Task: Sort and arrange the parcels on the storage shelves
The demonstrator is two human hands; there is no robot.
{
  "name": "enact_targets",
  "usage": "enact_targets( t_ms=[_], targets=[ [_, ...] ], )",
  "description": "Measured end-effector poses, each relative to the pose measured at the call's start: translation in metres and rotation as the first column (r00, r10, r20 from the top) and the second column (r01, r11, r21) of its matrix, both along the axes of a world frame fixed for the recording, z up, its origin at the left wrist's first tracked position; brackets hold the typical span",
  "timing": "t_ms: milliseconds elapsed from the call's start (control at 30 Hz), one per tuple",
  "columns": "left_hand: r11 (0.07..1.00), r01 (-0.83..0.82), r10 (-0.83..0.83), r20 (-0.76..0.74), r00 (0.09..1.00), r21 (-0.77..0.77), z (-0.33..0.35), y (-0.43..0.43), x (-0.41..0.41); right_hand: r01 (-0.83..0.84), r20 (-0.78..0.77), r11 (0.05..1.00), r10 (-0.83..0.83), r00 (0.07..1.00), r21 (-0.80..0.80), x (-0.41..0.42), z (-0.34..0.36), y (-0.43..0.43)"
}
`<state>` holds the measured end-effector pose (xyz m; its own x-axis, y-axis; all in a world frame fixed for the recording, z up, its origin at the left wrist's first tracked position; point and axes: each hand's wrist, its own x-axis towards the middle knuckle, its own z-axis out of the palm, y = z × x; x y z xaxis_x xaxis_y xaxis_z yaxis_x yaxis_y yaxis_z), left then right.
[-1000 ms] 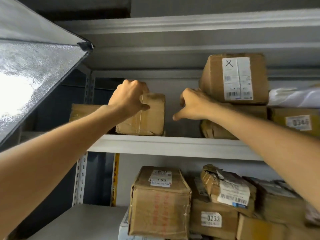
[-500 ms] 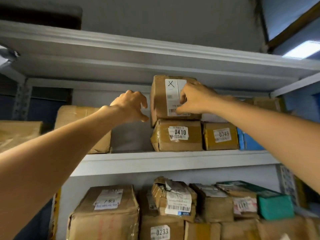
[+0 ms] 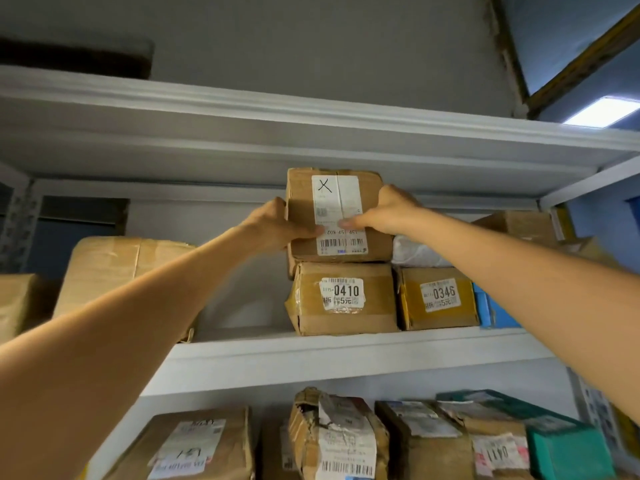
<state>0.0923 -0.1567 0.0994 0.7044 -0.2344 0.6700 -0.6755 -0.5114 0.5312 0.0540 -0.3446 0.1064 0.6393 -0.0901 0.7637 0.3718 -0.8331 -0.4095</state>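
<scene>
Cardboard parcel (image 3: 333, 202), label (image 3: 341, 242) partly under right hand (image 3: 391, 213)

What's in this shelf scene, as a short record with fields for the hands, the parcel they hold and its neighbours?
left hand: grips the left side of the X-marked parcel, thumb on its front
right hand: grips the parcel's right side, thumb on the label
X-marked parcel: stacked on the 0410 box on the shelf
right of 0410 box: 0346 box, then a blue box
on 0346 box: white bag
far left: large brown box
level below: more parcels, teal box at right
</scene>
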Motion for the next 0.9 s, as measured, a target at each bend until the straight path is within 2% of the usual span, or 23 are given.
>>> enact_targets(
  t_ms=[167,333,467,567,667,900],
  targets=[
    [0.986,0.037,-0.045,-0.043,0.998,-0.165,0.003,-0.008,-0.005,0.009,-0.085,0.996,-0.002,0.996,0.085,-0.002,0.002,0.002],
    [0.943,0.111,-0.137,-0.061,0.989,-0.314,0.002,0.008,-0.020,-0.128,-0.028,0.966,0.138,0.990,0.225,-0.022,0.007,0.005],
    [0.838,0.244,-0.296,-0.031,0.955,-0.489,-0.002,0.018,-0.040,-0.251,0.016,0.917,0.259,0.966,0.310,-0.042,0.009,0.011],
    [0.739,0.242,-0.324,-0.017,0.946,-0.629,-0.008,0.017,-0.058,-0.353,0.080,0.827,0.356,0.931,0.438,-0.053,0.009,0.019],
    [0.704,0.231,-0.309,0.004,0.951,-0.672,-0.014,0.014,-0.069,-0.311,0.121,0.815,0.290,0.949,0.489,-0.055,0.005,0.028],
    [0.783,0.272,-0.279,0.075,0.957,-0.560,-0.023,0.033,-0.081,-0.412,0.183,0.837,0.369,0.911,0.361,-0.066,-0.006,0.026]
  ],
)
